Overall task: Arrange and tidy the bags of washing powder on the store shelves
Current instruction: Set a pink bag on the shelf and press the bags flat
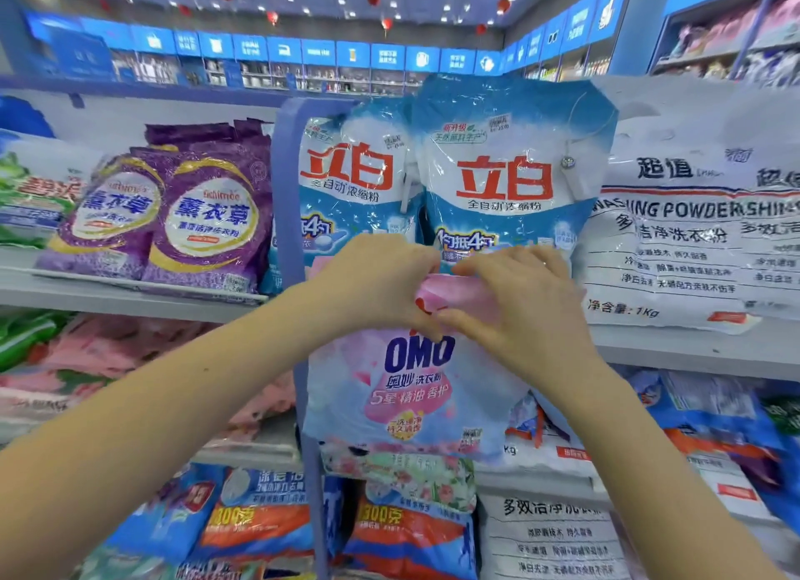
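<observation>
A pink and pale blue OMO washing powder bag hangs in front of the shelves at mid height. My left hand and my right hand both pinch its pink top edge, fingers curled, thumbs close together. Right behind the hands, two blue and white bags with red characters stand upright on the upper shelf. Their lower parts are hidden by my hands and the OMO bag.
Purple lavender bags stand at the left of the upper shelf, white washing powder bags at the right. A blue upright post divides the shelf bays. Pink bags lie on the middle shelf; orange and blue bags fill the lower one.
</observation>
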Demonstrator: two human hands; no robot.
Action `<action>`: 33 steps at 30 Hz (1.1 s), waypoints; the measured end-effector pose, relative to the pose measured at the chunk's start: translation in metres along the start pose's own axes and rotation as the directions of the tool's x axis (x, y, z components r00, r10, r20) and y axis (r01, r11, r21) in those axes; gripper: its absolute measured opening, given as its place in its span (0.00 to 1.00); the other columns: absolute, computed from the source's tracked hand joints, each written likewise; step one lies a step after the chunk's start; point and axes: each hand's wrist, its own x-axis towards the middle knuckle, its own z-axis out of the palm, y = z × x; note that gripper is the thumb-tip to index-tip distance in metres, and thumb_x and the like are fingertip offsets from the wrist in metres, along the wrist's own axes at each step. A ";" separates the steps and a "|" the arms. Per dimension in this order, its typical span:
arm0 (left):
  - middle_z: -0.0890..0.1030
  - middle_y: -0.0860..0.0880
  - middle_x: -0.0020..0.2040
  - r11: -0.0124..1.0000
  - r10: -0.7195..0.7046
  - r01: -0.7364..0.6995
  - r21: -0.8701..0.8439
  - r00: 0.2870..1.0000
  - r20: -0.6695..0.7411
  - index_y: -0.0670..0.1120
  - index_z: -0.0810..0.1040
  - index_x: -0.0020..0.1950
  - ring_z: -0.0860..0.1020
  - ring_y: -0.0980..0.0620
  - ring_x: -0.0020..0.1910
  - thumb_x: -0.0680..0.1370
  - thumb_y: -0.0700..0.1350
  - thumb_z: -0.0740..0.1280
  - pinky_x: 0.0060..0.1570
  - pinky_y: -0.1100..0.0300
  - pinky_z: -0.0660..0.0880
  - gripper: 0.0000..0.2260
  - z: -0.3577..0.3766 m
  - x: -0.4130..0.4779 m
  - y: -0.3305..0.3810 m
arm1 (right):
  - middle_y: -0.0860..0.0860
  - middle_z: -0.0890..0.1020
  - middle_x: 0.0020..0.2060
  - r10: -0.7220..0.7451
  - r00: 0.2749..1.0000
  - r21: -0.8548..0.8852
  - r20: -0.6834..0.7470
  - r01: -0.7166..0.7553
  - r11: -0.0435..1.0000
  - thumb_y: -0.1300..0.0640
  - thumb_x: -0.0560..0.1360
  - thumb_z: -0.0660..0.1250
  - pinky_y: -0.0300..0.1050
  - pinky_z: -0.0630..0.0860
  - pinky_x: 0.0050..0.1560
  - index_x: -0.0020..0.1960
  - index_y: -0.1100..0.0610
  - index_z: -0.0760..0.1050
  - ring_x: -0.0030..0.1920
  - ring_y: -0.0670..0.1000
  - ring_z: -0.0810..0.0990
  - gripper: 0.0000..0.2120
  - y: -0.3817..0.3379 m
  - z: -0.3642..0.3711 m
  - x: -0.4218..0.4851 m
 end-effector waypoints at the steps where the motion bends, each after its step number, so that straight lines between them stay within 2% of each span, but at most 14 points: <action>1: 0.68 0.54 0.33 1.000 0.011 -0.011 -0.007 1.000 0.007 0.49 0.67 0.47 0.71 0.49 0.38 0.63 0.66 0.72 0.34 0.57 0.61 0.27 -0.002 0.001 -0.001 | 0.48 0.81 0.32 0.003 1.000 -0.051 0.026 -0.002 0.999 0.33 0.68 0.56 0.46 0.65 0.39 0.40 0.51 0.77 0.37 0.54 0.79 0.23 -0.001 0.003 0.008; 2: 0.67 0.54 0.31 1.000 0.027 -0.027 -0.015 1.000 0.008 0.49 0.67 0.52 0.71 0.48 0.38 0.63 0.65 0.73 0.34 0.56 0.62 0.30 -0.003 0.001 -0.002 | 0.47 0.75 0.25 0.029 0.998 -0.048 0.054 -0.027 0.998 0.33 0.68 0.55 0.43 0.60 0.31 0.35 0.50 0.73 0.30 0.54 0.75 0.21 -0.001 0.005 0.014; 4: 0.64 0.55 0.29 0.999 0.052 -0.052 -0.016 0.999 -0.013 0.50 0.64 0.59 0.69 0.48 0.35 0.62 0.66 0.73 0.34 0.57 0.62 0.35 -0.006 0.000 -0.007 | 0.45 0.66 0.21 0.070 0.990 0.077 0.121 -0.080 0.994 0.32 0.67 0.58 0.38 0.57 0.28 0.31 0.51 0.66 0.27 0.49 0.68 0.22 0.001 0.009 0.023; 8: 0.68 0.54 0.27 0.997 0.073 -0.068 0.027 0.963 -0.259 0.51 0.63 0.65 0.72 0.48 0.31 0.61 0.72 0.67 0.28 0.59 0.61 0.41 -0.008 -0.008 -0.026 | 0.46 0.63 0.19 0.032 0.997 0.279 0.067 -0.050 0.959 0.37 0.70 0.63 0.42 0.59 0.28 0.30 0.54 0.71 0.25 0.42 0.64 0.21 -0.007 0.009 0.042; 10: 0.77 0.51 0.36 0.991 0.068 -0.120 -0.060 0.833 -0.548 0.49 0.64 0.64 0.77 0.49 0.39 0.63 0.72 0.66 0.38 0.57 0.69 0.39 -0.003 -0.022 -0.043 | 0.46 0.64 0.20 -0.008 0.999 0.280 0.044 -0.005 0.960 0.41 0.71 0.63 0.42 0.58 0.29 0.31 0.57 0.73 0.25 0.42 0.63 0.21 -0.012 0.008 0.052; 12: 0.77 0.50 0.50 0.953 -0.126 -0.141 -0.268 0.621 -0.774 0.44 0.66 0.62 0.74 0.54 0.50 0.66 0.67 0.69 0.54 0.61 0.69 0.36 0.009 -0.044 -0.054 | 0.47 0.69 0.20 -0.030 0.998 0.300 0.051 0.013 0.954 0.41 0.72 0.62 0.42 0.60 0.29 0.32 0.59 0.76 0.25 0.42 0.66 0.22 -0.012 0.003 0.062; 13: 0.74 0.51 0.53 0.909 -0.258 -0.144 -0.392 0.543 -0.799 0.43 0.67 0.61 0.72 0.58 0.52 0.66 0.65 0.71 0.57 0.64 0.67 0.34 0.018 -0.055 -0.055 | 0.49 0.73 0.21 -0.032 0.998 0.315 0.055 0.013 0.949 0.41 0.72 0.62 0.42 0.63 0.29 0.33 0.60 0.77 0.25 0.45 0.68 0.22 -0.011 0.000 0.066; 15: 0.70 0.53 0.54 0.740 -0.511 -0.137 -0.659 0.523 -0.682 0.46 0.66 0.59 0.71 0.59 0.55 0.63 0.60 0.75 0.58 0.64 0.69 0.33 0.037 -0.074 -0.047 | 0.53 0.77 0.24 -0.018 0.998 0.385 0.057 -0.006 0.923 0.42 0.72 0.62 0.45 0.68 0.30 0.35 0.58 0.79 0.27 0.52 0.73 0.21 -0.008 -0.007 0.074; 17: 0.71 0.53 0.56 0.499 -0.643 -0.127 -0.857 0.609 -0.465 0.53 0.64 0.60 0.73 0.57 0.56 0.60 0.56 0.75 0.55 0.61 0.73 0.34 0.055 -0.082 -0.032 | 0.50 0.76 0.24 -0.007 0.999 0.493 0.042 -0.014 0.870 0.45 0.72 0.64 0.48 0.68 0.30 0.34 0.51 0.78 0.27 0.53 0.73 0.13 -0.004 -0.015 0.083; 21: 0.77 0.57 0.56 0.099 -0.644 -0.045 -0.994 0.759 -0.098 0.51 0.68 0.64 0.78 0.60 0.54 0.54 0.71 0.73 0.54 0.62 0.75 0.45 0.072 -0.079 -0.023 | 0.46 0.66 0.21 0.008 1.000 0.610 -0.016 0.004 0.792 0.50 0.74 0.65 0.37 0.60 0.28 0.30 0.52 0.73 0.26 0.44 0.64 0.15 -0.003 -0.027 0.097; 23: 0.83 0.54 0.44 -0.003 -0.578 -0.005 -1.000 0.816 -0.002 0.46 0.76 0.51 0.80 0.57 0.44 0.49 0.77 0.70 0.48 0.60 0.76 0.43 0.071 -0.075 -0.027 | 0.51 0.67 0.22 0.005 0.999 0.623 -0.034 0.017 0.782 0.51 0.74 0.65 0.35 0.59 0.28 0.30 0.61 0.73 0.27 0.44 0.63 0.18 -0.001 -0.028 0.099; 26: 0.79 0.46 0.37 -0.074 -0.562 0.036 -0.997 0.824 0.071 0.44 0.77 0.40 0.76 0.48 0.39 0.49 0.75 0.73 0.42 0.53 0.72 0.37 0.063 -0.074 -0.025 | 0.56 0.69 0.23 0.007 0.998 0.588 -0.061 0.030 0.808 0.48 0.75 0.64 0.37 0.60 0.29 0.32 0.66 0.72 0.27 0.46 0.63 0.22 0.006 -0.024 0.102; 30: 0.80 0.53 0.28 -0.037 -0.638 0.058 -0.998 0.767 0.068 0.47 0.77 0.36 0.77 0.60 0.27 0.48 0.72 0.74 0.29 0.65 0.73 0.33 0.048 -0.080 -0.015 | 0.48 0.64 0.22 0.032 0.995 0.611 -0.093 0.032 0.791 0.48 0.75 0.64 0.33 0.57 0.29 0.31 0.65 0.71 0.26 0.44 0.63 0.22 0.021 -0.010 0.103; 33: 0.80 0.52 0.26 -0.004 -0.722 0.116 -0.993 0.687 0.083 0.45 0.77 0.36 0.77 0.59 0.26 0.60 0.63 0.76 0.31 0.59 0.73 0.23 0.041 -0.085 -0.009 | 0.47 0.65 0.22 0.037 0.999 0.554 -0.013 -0.023 0.832 0.46 0.74 0.62 0.42 0.60 0.31 0.29 0.59 0.70 0.26 0.44 0.62 0.20 0.027 0.003 0.105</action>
